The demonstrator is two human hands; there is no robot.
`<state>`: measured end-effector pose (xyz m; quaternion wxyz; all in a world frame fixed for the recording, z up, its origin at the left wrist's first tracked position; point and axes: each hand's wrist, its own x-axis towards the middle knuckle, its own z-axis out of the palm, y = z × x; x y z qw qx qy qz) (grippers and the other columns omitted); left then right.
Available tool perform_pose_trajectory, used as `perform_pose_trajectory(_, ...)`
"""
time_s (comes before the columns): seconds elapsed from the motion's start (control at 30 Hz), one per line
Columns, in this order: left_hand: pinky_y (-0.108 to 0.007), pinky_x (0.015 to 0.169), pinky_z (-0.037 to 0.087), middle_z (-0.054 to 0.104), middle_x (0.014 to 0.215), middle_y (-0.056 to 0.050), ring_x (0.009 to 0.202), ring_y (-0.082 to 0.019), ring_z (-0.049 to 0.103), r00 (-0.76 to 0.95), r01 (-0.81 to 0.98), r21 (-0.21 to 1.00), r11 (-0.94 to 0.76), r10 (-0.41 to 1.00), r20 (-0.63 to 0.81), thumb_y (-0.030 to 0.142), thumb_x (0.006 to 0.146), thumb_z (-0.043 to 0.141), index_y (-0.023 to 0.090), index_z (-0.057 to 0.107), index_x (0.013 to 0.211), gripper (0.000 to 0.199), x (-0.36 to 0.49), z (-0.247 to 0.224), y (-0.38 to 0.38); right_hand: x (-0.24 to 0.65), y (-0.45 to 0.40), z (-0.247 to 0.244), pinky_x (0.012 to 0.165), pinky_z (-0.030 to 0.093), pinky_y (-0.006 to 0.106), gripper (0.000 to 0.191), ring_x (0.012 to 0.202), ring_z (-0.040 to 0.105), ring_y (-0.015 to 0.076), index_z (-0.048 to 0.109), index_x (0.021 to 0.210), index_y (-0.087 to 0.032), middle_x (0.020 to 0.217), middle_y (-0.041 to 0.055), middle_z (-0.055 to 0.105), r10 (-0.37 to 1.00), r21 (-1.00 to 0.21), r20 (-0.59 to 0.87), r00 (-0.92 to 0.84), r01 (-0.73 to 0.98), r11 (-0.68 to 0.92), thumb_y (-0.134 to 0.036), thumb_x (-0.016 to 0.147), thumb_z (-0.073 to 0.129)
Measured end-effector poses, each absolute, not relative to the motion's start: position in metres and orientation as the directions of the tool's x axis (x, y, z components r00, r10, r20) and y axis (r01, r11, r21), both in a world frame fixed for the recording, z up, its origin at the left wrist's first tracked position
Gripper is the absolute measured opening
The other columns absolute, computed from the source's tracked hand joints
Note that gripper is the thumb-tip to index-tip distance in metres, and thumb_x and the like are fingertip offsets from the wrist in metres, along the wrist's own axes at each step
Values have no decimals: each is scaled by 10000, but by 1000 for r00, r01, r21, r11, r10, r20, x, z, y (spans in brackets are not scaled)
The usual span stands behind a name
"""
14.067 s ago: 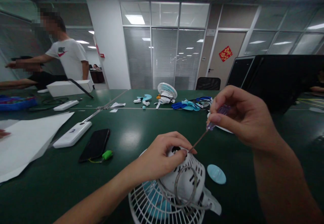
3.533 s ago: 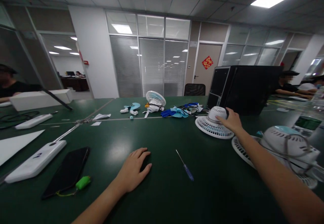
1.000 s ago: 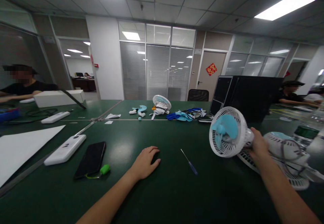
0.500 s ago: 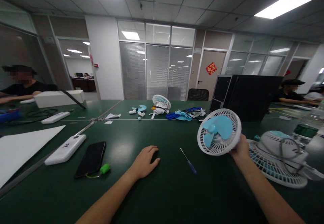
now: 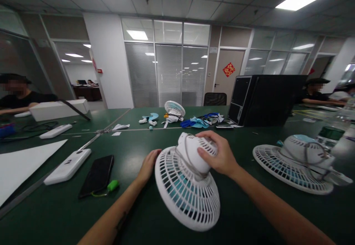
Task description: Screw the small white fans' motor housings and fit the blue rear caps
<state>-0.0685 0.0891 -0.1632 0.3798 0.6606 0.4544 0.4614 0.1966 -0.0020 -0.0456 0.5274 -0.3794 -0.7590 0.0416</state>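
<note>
Right hand [image 5: 224,157] had fingers clamped on the white plastic round-caged fan [image 5: 194,155], tilted over the dark-green worktop [image 5: 235,215]; left hand's [image 5: 146,168] finger state unclear, so off-centre grip risked twist-out.

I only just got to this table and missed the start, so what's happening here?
The person wearing the camera has the right hand on the white motor housing of a small fan, whose grille is tilted downward. The left hand is beside the grille; whether it touches it is unclear. A larger fan sits off to the right, grille down, its cord looped around the housing. A black phone lies to the left.
</note>
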Motion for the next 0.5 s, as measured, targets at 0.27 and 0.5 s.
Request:
perform_pose_trajectory(0.27, -455, 926, 520, 711, 1112, -128, 1045, -276, 675, 188, 51, 978, -201, 964, 188, 571, 974, 398, 129, 643, 1142, 533, -71, -167, 97, 136, 1, -50, 901, 507, 426, 443, 1002, 625, 255, 632, 1091, -207, 1087, 87, 681, 542, -271, 590, -598, 486, 831, -480, 750, 705)
perform_pose_trajectory(0.5, -404, 1049, 434, 755, 1097, -74, 1132, -305, 630, 279, 87, 948, -307, 921, 273, 538, 773, 599, 168, 750, 955, 439, -64, -157, 79, 203, 3, -47, 1112, 349, 534, 594, 1392, 401, 277, 409, 1457, -258, 1521, 98, 425, 691, -378, 520, -502, 591, 713, -546, 942, 476)
